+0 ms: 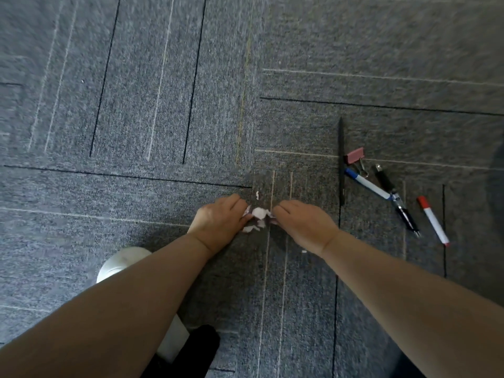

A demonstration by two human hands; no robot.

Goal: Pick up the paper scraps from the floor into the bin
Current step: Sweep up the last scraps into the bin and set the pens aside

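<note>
A small heap of white paper scraps [259, 217] lies on the grey carpet between my two hands. My left hand [221, 221] presses in from the left, its fingers curled against the heap. My right hand [302, 225] presses in from the right, fingers bent down onto the scraps. Whether either hand grips paper is hidden by the fingers. One loose scrap [257, 195] lies just beyond the heap, and a tiny one [304, 251] sits under my right wrist. No bin is in view.
To the right lie a pink binder clip [354, 155], a blue-capped marker [366, 184], a black pen [396, 199], a red-capped marker [433, 221] and a thin black strip [341, 159]. A white shoe [120, 264] shows under my left forearm.
</note>
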